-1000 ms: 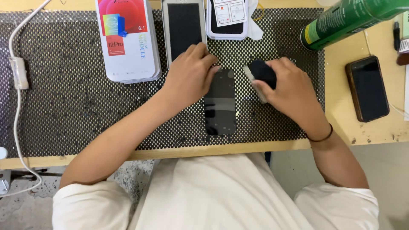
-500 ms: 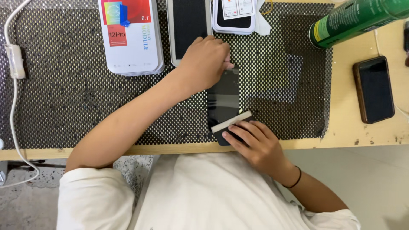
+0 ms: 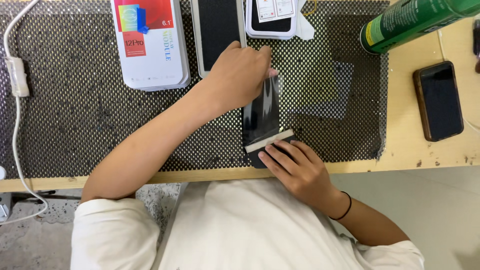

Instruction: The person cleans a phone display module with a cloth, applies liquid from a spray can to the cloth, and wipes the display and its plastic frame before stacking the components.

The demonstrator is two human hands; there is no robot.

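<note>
A black phone screen [image 3: 261, 112] lies on the black dotted mat [image 3: 90, 120] at the table's near edge. My left hand [image 3: 240, 75] presses down on its far end and holds it still. At its near end my right hand [image 3: 292, 165] grips a small dark squeegee block with a pale edge [image 3: 268, 141], laid flat across the glass. A clear film seems to lift off the screen near my left fingers.
A white box with a red top [image 3: 150, 45] lies at the back left, a flat phone panel [image 3: 217, 27] beside it and a white tray [image 3: 272, 20] further right. A green can [image 3: 410, 22] and a dark phone [image 3: 440, 100] rest on the bare wood to the right. A white cable [image 3: 15, 100] runs down the left.
My right hand has carried the squeegee from the right of the screen to its near end and set it across the glass. My left hand has stayed on the far end.
</note>
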